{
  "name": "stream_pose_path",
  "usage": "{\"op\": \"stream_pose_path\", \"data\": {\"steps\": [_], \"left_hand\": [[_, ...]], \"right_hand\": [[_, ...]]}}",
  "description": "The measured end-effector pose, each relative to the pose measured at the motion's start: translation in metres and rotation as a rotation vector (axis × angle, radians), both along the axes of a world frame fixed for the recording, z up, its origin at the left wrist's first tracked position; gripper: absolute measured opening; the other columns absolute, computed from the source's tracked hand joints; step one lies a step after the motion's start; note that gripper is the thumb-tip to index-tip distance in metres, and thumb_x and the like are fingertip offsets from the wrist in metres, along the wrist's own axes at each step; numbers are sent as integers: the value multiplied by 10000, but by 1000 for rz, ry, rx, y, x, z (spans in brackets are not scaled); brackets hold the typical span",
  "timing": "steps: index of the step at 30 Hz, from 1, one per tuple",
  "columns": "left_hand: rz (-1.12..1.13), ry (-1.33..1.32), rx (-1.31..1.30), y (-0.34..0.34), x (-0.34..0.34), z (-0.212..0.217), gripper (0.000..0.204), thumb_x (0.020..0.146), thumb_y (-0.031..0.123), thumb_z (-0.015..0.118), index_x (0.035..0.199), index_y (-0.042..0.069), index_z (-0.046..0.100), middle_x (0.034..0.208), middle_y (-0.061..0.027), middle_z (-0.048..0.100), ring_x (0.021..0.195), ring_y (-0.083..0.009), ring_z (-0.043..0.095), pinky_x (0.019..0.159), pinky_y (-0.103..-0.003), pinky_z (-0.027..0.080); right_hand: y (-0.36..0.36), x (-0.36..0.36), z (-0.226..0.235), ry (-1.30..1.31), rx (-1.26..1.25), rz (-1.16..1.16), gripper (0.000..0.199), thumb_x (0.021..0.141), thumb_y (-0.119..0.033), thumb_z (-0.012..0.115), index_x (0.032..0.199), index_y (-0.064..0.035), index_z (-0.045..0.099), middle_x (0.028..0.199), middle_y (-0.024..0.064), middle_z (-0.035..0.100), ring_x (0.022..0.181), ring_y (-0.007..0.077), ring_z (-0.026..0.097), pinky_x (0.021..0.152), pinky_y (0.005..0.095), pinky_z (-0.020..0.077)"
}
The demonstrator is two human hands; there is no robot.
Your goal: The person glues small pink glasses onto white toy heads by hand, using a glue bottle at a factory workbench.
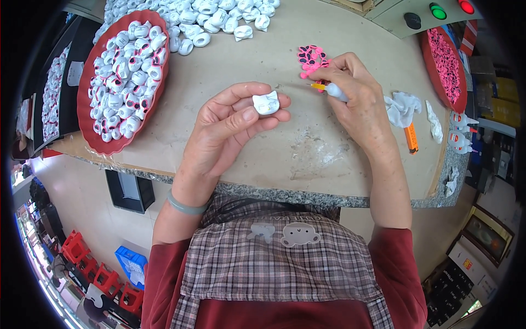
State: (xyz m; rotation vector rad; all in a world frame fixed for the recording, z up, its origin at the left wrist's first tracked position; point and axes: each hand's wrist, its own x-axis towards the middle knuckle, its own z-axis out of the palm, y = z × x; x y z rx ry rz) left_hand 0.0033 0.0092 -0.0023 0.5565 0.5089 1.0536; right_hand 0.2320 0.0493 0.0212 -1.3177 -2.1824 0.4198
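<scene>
My left hand (233,120) is closed around a small white cat-head-shaped piece (266,103), pinched between thumb and fingers with its eared side up. My right hand (353,98) holds a small white glue bottle (336,92), whose yellow nozzle points left toward the cat-head piece but stays apart from it. The right fingertips are at the edge of a little heap of pink and black pieces (311,59). Whether they also grip one of these is not clear.
A red scalloped tray (82,118) of white and pink pieces stands left, beside a pile of white pieces (203,19). At right lie crumpled tissue (402,107), an orange cutter (411,138), glue bottles (460,141) and a red tray (460,98) of pink pieces.
</scene>
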Motion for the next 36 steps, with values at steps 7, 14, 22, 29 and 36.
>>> {"op": "stream_pose_path", "data": {"steps": [7,14,22,29,36], "left_hand": [[-1,-11,-10,0,1,0,308,895,14,529,1196,-46,508,1142,-274,567,1008,-307,623,870,-318,540],[-2,-4,-3,-1,1,1,308,894,18,532,1195,-46,509,1138,-273,570,1008,-304,624,869,-318,540],[1,-4,-4,-1,1,1,313,892,20,536,1197,-42,512,1135,-265,574,1004,-300,626,866,-314,540],[14,61,-4,-1,3,3,317,889,37,556,1196,-38,522,1112,-245,595,959,-243,643,834,-293,543],[-3,242,70,-4,8,5,306,889,61,573,1177,-39,552,1087,-219,620,871,-184,640,774,-255,526]], "right_hand": [[4,3,-2,20,-27,-35,212,698,69,634,885,-30,637,914,77,569,779,259,612,697,362,489],[3,3,2,69,-30,-9,196,708,57,648,886,-21,624,891,94,582,778,269,610,681,363,484],[6,7,0,54,-36,16,178,734,56,673,883,-8,600,818,75,614,747,212,614,680,296,483],[3,9,9,478,-343,-28,161,740,-9,719,823,-32,584,793,36,625,733,102,594,660,241,481],[-11,-5,13,678,-527,114,196,735,-10,725,818,-30,548,766,11,599,720,85,566,670,247,478]]}}
